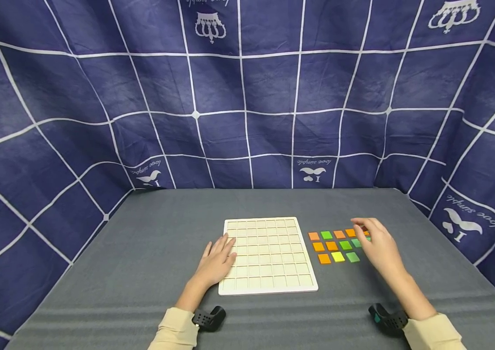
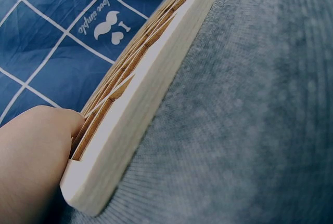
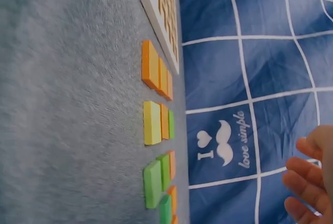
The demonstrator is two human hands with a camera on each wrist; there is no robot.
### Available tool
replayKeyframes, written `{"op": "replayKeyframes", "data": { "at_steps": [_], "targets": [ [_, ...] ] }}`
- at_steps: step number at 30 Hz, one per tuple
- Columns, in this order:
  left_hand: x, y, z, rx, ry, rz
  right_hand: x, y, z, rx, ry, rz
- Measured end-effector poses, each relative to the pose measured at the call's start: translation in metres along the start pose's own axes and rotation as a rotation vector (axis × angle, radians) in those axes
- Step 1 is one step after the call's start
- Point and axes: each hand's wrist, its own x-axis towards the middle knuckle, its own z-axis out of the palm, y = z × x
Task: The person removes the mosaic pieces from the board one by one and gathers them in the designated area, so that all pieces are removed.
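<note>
A pale wooden grid board (image 1: 269,253) with shallow square cells lies flat on the grey table. My left hand (image 1: 218,262) rests on its left edge, fingers spread and fairly straight; in the left wrist view the thumb side of that hand (image 2: 34,156) lies at the board's corner. To the right of the board, small square tiles in orange, green and yellow lie in loose rows, among them a yellow tile (image 1: 338,256). My right hand (image 1: 379,245) is raised over the right end of these rows, hiding some tiles. Its fingers (image 3: 304,174) are loosely bent, with nothing visible between them.
Grey cloth covers the table (image 1: 164,233). A blue curtain (image 1: 269,136) with white lines stands behind the table and along both sides. A black band (image 1: 209,318) sits on the left wrist and another black band (image 1: 388,318) on the right.
</note>
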Motion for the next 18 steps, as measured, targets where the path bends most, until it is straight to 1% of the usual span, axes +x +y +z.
{"op": "replayKeyframes", "data": {
  "at_steps": [2, 5, 7, 9, 11, 13, 15, 18],
  "targets": [
    [0.000, 0.000, -0.001, 0.000, -0.004, -0.004, 0.006, -0.002, 0.001, -0.059, -0.045, -0.031],
    [0.000, 0.001, -0.001, -0.005, 0.001, -0.001, 0.012, -0.003, 0.004, -0.181, -0.136, -0.060],
    [0.000, 0.001, -0.001, -0.001, -0.003, -0.003, 0.014, -0.004, 0.007, -0.259, -0.218, -0.053],
    [0.000, 0.001, -0.001, 0.001, -0.007, -0.005, 0.015, -0.004, 0.009, -0.309, -0.307, -0.029],
    [-0.001, 0.001, 0.000, 0.001, -0.003, 0.000, 0.016, -0.004, 0.012, -0.322, -0.383, -0.006],
    [-0.001, 0.001, -0.001, -0.001, -0.005, -0.006, 0.016, -0.004, 0.015, -0.319, -0.438, 0.010],
    [-0.001, 0.001, -0.001, -0.005, 0.002, -0.004, 0.015, -0.004, 0.017, -0.310, -0.470, 0.017],
    [-0.002, 0.001, -0.001, -0.010, 0.002, -0.011, 0.015, -0.004, 0.019, -0.311, -0.494, 0.014]
  ]
}}
